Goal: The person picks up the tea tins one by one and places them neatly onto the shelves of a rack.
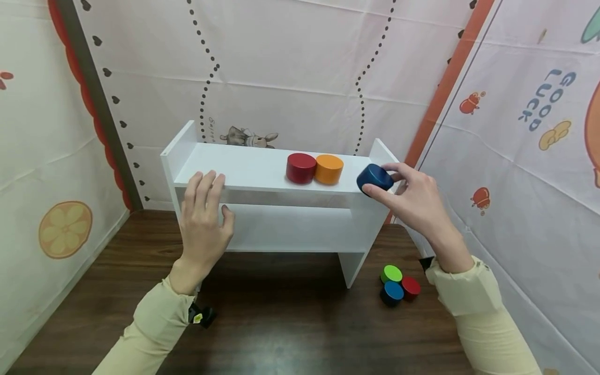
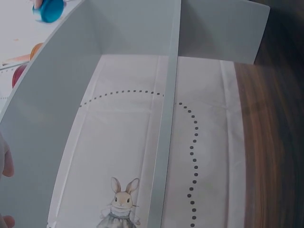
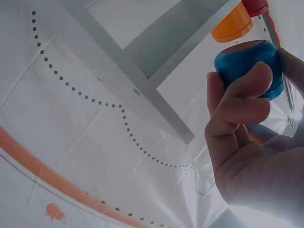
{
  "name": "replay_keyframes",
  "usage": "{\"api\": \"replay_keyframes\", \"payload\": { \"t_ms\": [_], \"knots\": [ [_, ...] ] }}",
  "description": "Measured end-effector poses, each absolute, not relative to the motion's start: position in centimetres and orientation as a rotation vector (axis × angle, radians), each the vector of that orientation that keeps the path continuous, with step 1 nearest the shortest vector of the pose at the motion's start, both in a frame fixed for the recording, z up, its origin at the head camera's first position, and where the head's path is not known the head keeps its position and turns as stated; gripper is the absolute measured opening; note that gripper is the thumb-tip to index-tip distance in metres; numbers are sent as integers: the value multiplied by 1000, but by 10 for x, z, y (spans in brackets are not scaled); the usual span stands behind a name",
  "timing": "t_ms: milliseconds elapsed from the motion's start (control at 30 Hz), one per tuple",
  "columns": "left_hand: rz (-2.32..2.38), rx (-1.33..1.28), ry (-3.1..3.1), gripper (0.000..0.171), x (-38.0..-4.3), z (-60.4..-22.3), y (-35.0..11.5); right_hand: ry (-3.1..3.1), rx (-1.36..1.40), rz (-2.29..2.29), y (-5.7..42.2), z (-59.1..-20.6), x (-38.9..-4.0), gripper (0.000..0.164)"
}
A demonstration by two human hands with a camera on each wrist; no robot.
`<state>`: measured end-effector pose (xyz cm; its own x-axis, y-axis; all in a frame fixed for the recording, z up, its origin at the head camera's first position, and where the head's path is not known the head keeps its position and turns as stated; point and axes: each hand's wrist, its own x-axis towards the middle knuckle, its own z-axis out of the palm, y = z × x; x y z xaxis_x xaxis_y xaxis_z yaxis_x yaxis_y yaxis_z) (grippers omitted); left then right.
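Note:
In the head view my right hand (image 1: pixel 417 200) grips a dark blue cylinder (image 1: pixel 375 177) between thumb and fingers, tilted, at the right end of the white shelf's (image 1: pixel 253 179) top board. The right wrist view shows the fingers curled round the same blue cylinder (image 3: pixel 244 64). On the top board, a red cylinder (image 1: pixel 301 168) and an orange cylinder (image 1: pixel 329 169) stand side by side, left of the held one. My left hand (image 1: pixel 202 224) is at the shelf's left front edge, holding nothing, its fingers reaching up toward the top board; whether they touch it I cannot tell.
On the dark wooden table (image 1: pixel 281 323), right of the shelf, a green cylinder (image 1: pixel 391 274), a blue cylinder (image 1: pixel 391 294) and a red cylinder (image 1: pixel 411 288) stand close together. Printed cloth walls (image 1: pixel 290 67) enclose the table behind and on both sides. A lower board (image 1: pixel 290 226) spans the shelf.

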<state>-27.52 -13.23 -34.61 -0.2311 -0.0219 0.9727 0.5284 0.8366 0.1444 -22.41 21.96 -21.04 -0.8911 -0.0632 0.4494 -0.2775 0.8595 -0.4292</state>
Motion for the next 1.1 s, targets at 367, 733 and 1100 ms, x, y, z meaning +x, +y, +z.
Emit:
{"api": "replay_keyframes", "payload": {
  "t_ms": [367,733,1100],
  "knots": [
    [-515,-385,-1771,60,-275,-347,-134,-2696,169,534,198,-207,-252,74],
    [-506,-389,-1778,59,-274,-347,-135,-2734,130,434,194,-210,-267,68],
    [-499,-385,-1798,59,-273,-347,-136,-2402,125,513,203,-235,-221,49]
  ]
}}
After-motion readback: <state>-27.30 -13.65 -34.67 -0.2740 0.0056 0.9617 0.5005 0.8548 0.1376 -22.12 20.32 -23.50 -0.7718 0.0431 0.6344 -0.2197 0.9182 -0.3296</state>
